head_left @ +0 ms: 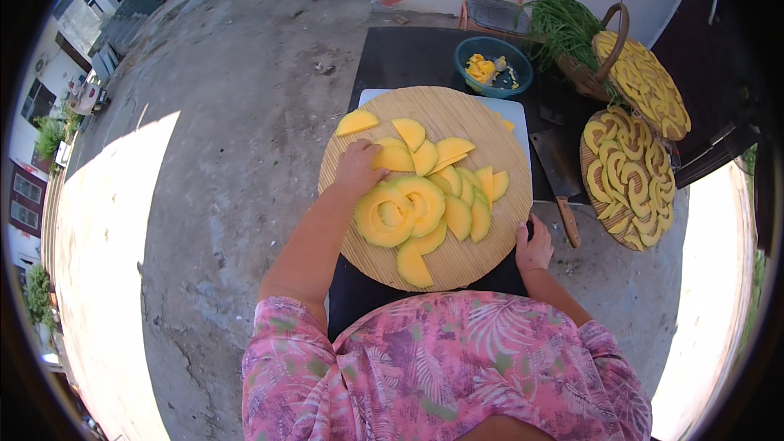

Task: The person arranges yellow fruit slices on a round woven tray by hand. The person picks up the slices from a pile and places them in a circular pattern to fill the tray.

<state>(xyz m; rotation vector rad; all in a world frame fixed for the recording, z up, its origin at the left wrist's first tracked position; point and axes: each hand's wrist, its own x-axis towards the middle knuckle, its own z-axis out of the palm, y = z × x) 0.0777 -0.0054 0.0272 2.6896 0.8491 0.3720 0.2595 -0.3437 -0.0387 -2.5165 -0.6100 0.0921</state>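
Round board (483,132): bare strip along far R rim, betw. slices (458,217) & edge, open fr. above; 2nd bare patch toward near R rim. Centre blocked by slices, some stacked. L rim crossed by L forearm (304,243); L hand (359,167) at slices. R hand (535,248) obstructs near R rim. Table (402,54): far L corner bare; bowl (523,73) in way on far side, basket (581,78) w/ greens (563,28) at far R corner. Beyond board's R rim: knife (554,165), then laden tray (585,160).
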